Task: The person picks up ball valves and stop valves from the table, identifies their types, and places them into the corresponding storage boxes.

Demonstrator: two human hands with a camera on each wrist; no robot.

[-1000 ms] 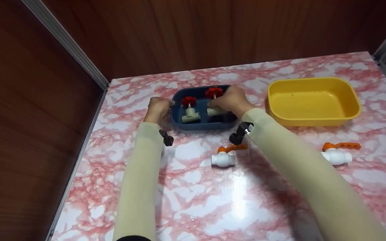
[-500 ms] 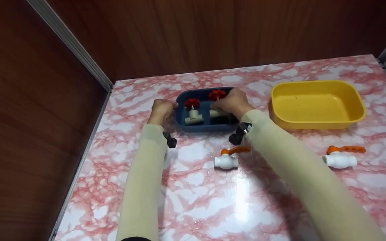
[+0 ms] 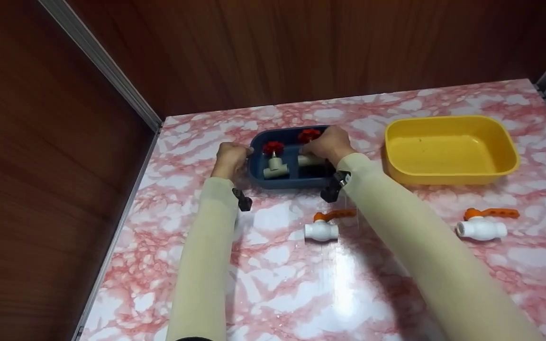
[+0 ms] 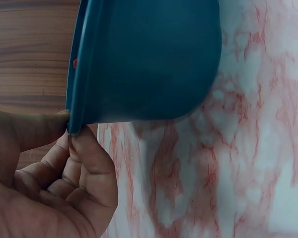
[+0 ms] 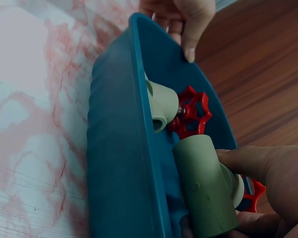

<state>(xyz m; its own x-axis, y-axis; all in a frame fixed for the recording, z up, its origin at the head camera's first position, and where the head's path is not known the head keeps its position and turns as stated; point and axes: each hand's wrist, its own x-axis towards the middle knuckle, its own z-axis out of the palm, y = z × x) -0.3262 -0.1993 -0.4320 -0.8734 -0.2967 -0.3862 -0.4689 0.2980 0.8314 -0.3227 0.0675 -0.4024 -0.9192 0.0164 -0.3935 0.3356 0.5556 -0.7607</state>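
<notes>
My left hand [image 3: 232, 158] pinches the left rim of a dark blue plastic bin [image 4: 149, 59] between thumb and forefinger. Inside the bin, on its left side, lies a beige stop valve [image 3: 276, 169] with a red handwheel [image 3: 273, 148]. My right hand [image 3: 332, 144] reaches in at the right end and grips a second beige stop valve [image 5: 206, 183] by its body. That valve's red handwheel [image 3: 309, 135] shows beyond my fingers. In the right wrist view, the held valve's pipe body is close to the bin's near wall, with fingers partly hidden behind it.
A yellow bin [image 3: 448, 177] stands to the right of the blue one. Two white ball valves with orange levers lie nearer me: one valve [image 3: 321, 231] in front of the blue bin, another valve [image 3: 482, 229] in front of the yellow bin. Wooden panels [image 3: 301, 52] border the marbled table.
The head view has shifted slightly, moving everything a little right and down in it. Both hands keep their holds on the blue bin's rim and the stop valve.
</notes>
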